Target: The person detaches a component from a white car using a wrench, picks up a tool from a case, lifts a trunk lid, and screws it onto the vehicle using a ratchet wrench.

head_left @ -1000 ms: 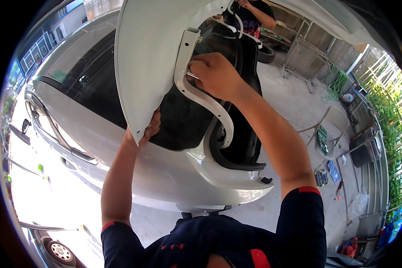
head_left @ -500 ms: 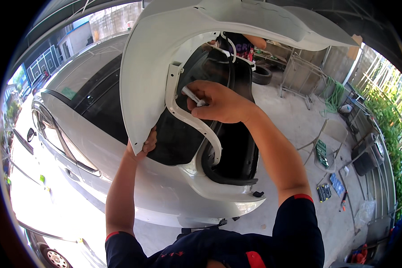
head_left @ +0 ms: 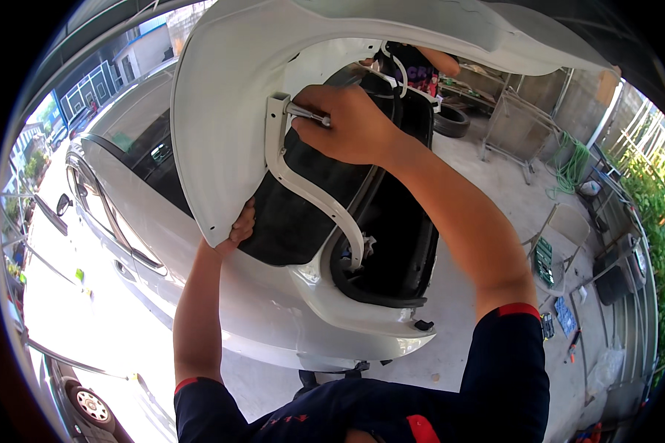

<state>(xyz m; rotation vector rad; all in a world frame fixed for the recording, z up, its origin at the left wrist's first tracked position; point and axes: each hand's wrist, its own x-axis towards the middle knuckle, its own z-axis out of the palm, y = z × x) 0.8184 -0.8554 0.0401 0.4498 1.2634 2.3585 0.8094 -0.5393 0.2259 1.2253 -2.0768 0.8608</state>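
A white trunk lid [head_left: 218, 140] stands raised over the back of a silver car [head_left: 258, 325]. My left hand [head_left: 241, 223] is closed round the lid's lower corner, with the fingers behind its edge. In my right hand [head_left: 347, 122] is a slim silver socket tool [head_left: 307, 114], pinched between the fingers. Its tip meets the upper end of the curved white hinge arm [head_left: 310, 190], where that arm lies against the lid; the bolt there is hidden. Below the hinge, black rubber seal [head_left: 347, 289] edges the dark trunk opening [head_left: 395, 255].
Across the car stands another person [head_left: 421, 70], mostly behind the lid. To the right are a folding chair [head_left: 569, 225] bearing a green tool case [head_left: 544, 262], a tire [head_left: 451, 120], a metal frame [head_left: 521, 125] and a green hose [head_left: 570, 164]. Pliers [head_left: 573, 345] lie on the floor.
My right hand has moved up, bringing the socket tool from beside the hinge arm to its upper end. My left hand keeps its grip on the lid corner. The view has shifted slightly.
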